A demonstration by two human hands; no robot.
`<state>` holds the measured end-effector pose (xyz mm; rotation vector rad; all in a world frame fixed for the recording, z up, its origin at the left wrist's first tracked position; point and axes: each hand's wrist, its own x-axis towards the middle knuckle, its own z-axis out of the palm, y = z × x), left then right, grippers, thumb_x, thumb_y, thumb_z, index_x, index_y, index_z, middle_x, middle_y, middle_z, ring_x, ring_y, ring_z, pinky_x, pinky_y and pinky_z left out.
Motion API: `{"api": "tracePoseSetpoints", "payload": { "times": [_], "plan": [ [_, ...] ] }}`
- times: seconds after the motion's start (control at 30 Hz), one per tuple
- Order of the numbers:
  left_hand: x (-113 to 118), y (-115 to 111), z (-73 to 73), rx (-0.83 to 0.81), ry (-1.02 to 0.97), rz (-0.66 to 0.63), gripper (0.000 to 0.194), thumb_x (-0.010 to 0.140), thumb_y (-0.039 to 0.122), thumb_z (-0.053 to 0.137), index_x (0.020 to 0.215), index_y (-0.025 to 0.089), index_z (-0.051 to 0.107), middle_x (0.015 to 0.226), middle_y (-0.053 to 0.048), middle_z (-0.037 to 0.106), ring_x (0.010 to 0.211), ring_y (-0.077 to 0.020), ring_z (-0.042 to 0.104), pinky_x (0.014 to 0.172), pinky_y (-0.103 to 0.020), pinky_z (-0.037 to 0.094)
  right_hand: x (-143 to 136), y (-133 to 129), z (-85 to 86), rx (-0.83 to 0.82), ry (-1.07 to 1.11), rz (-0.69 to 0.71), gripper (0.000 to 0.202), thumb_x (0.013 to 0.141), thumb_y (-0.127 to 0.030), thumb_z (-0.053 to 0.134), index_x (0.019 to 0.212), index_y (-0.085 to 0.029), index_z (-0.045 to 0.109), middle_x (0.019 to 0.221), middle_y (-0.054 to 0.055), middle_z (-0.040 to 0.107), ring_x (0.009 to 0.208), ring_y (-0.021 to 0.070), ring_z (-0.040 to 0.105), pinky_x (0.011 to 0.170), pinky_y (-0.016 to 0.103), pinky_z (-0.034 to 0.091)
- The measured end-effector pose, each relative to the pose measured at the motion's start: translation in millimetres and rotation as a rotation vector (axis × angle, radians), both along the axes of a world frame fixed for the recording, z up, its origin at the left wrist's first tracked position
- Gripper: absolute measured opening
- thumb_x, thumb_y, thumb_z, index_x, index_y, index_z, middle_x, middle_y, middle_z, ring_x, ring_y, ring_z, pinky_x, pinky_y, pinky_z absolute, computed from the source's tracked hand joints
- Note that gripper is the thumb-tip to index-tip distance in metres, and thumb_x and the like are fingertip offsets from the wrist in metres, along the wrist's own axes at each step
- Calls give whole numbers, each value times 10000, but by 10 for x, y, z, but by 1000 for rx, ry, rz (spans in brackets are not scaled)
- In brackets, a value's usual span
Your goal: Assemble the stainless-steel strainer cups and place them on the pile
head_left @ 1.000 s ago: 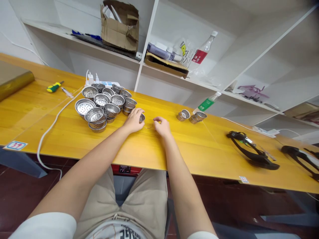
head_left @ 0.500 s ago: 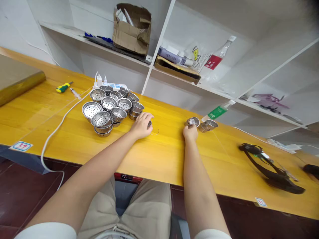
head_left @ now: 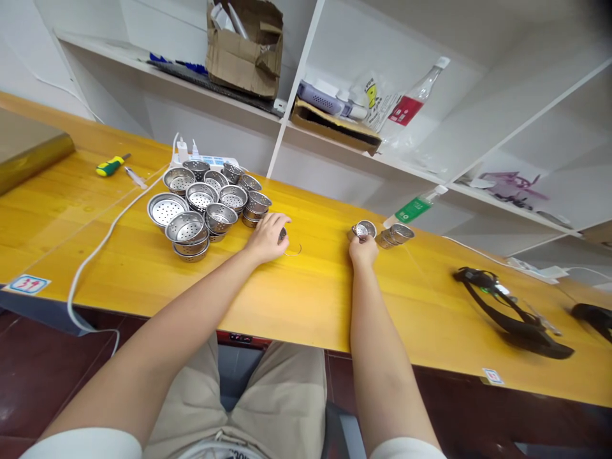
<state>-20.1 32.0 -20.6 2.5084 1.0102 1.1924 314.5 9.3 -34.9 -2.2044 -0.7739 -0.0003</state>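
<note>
A cluster of perforated metal cups (head_left: 201, 204) crowds the yellow table (head_left: 306, 306). Just behind it is a white power strip (head_left: 220, 161); a white cable (head_left: 102, 243) runs down its left side, and beyond that, farther left of the cluster, lie a green-and-yellow screwdriver (head_left: 111, 166) and a slim clear tube (head_left: 135, 178). Well to the cluster's right are a green-labelled bottle (head_left: 415, 209), a nested cup stack (head_left: 396, 235) and, farther out, a black strap-like device (head_left: 514, 312).

The left hand (head_left: 268, 238), just right of the cluster, is half curled round a small metal cup (head_left: 282, 235) — mostly hidden by the fingers. Near it, on the side away from the cluster, lies a thin wire loop (head_left: 295, 252). The right hand (head_left: 363, 249), well right of the cluster, has its fingers bent in at the near rim of a single cup (head_left: 365, 227), covering part of it; whether it grips, I cannot tell.

A second ago the right hand was by the wire loop, much closer to the cluster; now it is at the single cup, while the left hand keeps its place.
</note>
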Motion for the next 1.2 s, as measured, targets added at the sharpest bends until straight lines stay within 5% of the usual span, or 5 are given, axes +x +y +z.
{"api": "tracePoseSetpoints", "payload": {
  "times": [1.2],
  "plan": [
    [-12,-18,32,-39,20,1,388,875,180,580,1261,189,619,1309,-126,665,1260,-301,579,1128,-460,457,-27,-66,59,-36,35,42,296,908,-237,625,1170,-167,743,1084,136,763,1095,302,695,1040,411,502]
  ]
}}
